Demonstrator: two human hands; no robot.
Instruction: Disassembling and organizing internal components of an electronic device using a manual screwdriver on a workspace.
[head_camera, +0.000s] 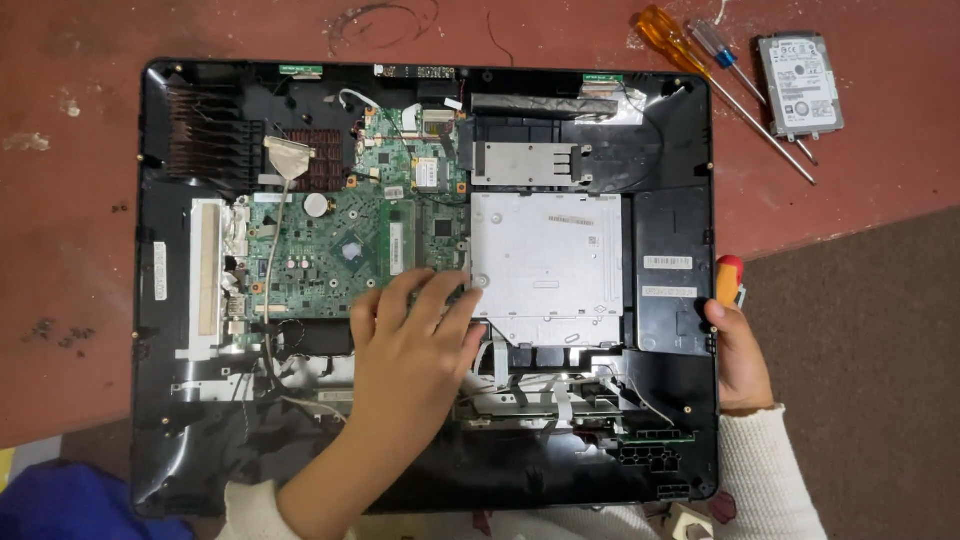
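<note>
the opened all-in-one computer chassis (680, 250) lies flat on a reddish-brown floor (80, 200), back cover off, its black frame filling the middle of the view. inside, the green motherboard (340, 245) sits left of centre, and a flat silver optical drive (550, 265) lies just right of it. the left hand (415, 345) rests palm down with fingers spread over the lower right corner of the motherboard, fingertips (468, 298) touching the left edge of the silver drive; it grips nothing. the right hand (738, 355) is at the right rim of the chassis, closed around a screwdriver with an orange and red handle (729, 280) that stands up out of the fist. a copper-coloured heatsink (205, 130) sits in the upper left corner of the frame. well apart, on the floor beyond the upper right corner, lie an amber-handled screwdriver (672, 40), a clear blue-handled screwdriver (722, 45) beside it, and a bare hard drive (798, 85) just right of them. a grey mat (870, 350) covers the floor to the right.
</note>
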